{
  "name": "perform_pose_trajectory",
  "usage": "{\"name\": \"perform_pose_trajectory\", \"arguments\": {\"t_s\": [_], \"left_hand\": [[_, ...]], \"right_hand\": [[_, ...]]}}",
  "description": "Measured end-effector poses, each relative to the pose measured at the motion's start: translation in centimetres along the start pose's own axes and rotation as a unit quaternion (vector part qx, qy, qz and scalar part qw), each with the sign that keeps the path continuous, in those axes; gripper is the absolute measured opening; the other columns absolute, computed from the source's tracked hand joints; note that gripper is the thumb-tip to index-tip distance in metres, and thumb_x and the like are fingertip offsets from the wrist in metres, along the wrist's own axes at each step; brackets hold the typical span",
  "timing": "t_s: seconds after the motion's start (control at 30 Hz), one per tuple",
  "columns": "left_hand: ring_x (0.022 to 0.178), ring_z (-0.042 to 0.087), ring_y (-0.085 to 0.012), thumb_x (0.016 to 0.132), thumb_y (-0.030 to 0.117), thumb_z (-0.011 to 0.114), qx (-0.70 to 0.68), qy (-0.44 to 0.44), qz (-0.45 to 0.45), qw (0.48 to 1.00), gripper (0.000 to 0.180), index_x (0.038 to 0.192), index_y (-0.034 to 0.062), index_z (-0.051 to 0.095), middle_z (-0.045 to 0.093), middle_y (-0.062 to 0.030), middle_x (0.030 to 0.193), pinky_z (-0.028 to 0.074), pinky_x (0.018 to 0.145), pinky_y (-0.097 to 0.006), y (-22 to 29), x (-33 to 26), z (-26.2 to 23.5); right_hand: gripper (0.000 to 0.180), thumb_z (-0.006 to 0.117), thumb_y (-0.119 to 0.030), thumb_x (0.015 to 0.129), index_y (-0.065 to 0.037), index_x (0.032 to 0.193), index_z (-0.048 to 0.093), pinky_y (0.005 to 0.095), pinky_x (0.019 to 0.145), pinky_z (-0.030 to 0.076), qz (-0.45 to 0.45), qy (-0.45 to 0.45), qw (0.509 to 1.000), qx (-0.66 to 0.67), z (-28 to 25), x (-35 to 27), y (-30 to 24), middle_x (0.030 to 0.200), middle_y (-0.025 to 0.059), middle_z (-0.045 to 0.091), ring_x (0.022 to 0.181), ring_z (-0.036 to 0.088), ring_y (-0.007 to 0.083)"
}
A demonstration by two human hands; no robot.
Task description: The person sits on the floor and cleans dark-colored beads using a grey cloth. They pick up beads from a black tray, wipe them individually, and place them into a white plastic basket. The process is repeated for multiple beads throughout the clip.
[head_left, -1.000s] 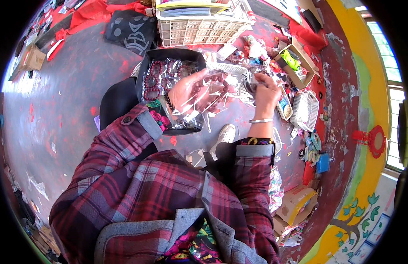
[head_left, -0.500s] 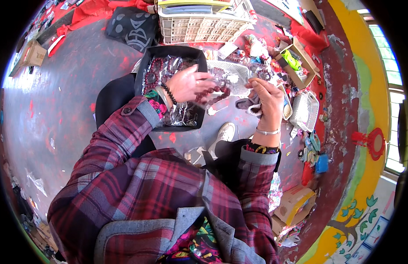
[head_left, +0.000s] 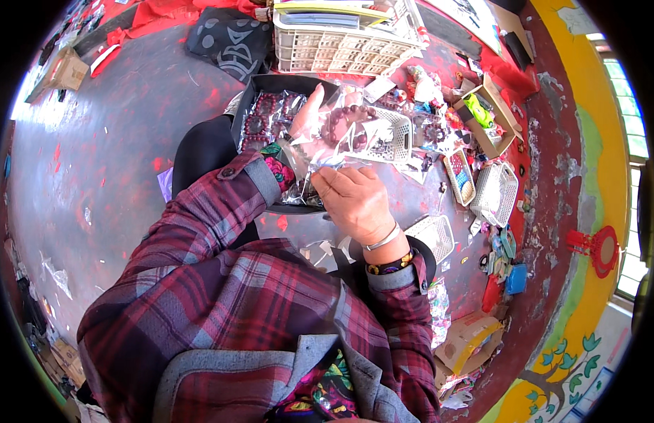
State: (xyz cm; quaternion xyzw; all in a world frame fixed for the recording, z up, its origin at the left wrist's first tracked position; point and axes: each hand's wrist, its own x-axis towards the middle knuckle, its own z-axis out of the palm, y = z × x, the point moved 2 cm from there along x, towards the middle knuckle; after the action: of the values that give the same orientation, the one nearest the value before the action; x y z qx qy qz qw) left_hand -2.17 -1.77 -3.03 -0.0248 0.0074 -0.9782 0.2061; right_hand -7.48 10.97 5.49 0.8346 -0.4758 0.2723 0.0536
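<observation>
A dark red bead bracelet (head_left: 347,128) shows through a clear plastic bag (head_left: 325,149) in front of me. My left hand (head_left: 307,125) supports the bag from beneath, thumb raised beside it; its other fingers are partly hidden by the shiny plastic. At the bag's near end, my right hand (head_left: 352,199) is closed in a pinch on the plastic. Below my left hand is a black open box (head_left: 285,82), where several bagged dark red bracelets (head_left: 259,116) lie.
A white basket (head_left: 399,137) stands just right of the bag. Farther right are a cardboard box (head_left: 497,141) with a green toy, another white basket (head_left: 497,192) and a small tray (head_left: 459,180). Beyond the black box sit a cream crate (head_left: 334,55) and a black bag (head_left: 225,44).
My right hand has come left and nearer, onto the plastic's near end. The bracelet, earlier hanging from my left fingers, now shows through the bag. The dark cloth-like thing under my right hand is out of sight.
</observation>
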Motion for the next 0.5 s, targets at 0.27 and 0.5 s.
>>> {"name": "perform_pose_trajectory", "arguments": {"t_s": [0.27, 0.5], "left_hand": [[0.121, 0.044, -0.0294, 0.090, 0.058, 0.034, -0.010, -0.109, 0.032, 0.994, 0.068, 0.132, 0.0062, 0.042, 0.049, -0.0162, 0.128, 0.038, 0.097, -0.044, 0.8, -0.7, 0.4], [0.112, 0.050, -0.0268, 0.094, 0.056, 0.022, 0.066, 0.018, 0.027, 0.997, 0.065, 0.137, 0.0077, 0.034, 0.054, -0.0110, 0.119, 0.036, 0.099, -0.046, -1.8, -1.1, -0.4]], "right_hand": [[0.027, 0.051, -0.014, 0.086, 0.003, 0.102, 0.062, 0.0336, 0.078, 0.049, 0.266, 0.332, 0.868, 0.257, -5.9, -1.3, 1.8, 0.104, 0.0181, 0.061, 0.088, 0.060, 0.0239], [0.041, 0.064, -0.022, 0.076, -0.009, 0.115, 0.059, 0.0437, 0.099, 0.034, 0.186, 0.052, 0.979, 0.056, 0.9, 1.2, 0.6, 0.124, 0.0156, 0.050, 0.114, 0.049, 0.0320]]}}
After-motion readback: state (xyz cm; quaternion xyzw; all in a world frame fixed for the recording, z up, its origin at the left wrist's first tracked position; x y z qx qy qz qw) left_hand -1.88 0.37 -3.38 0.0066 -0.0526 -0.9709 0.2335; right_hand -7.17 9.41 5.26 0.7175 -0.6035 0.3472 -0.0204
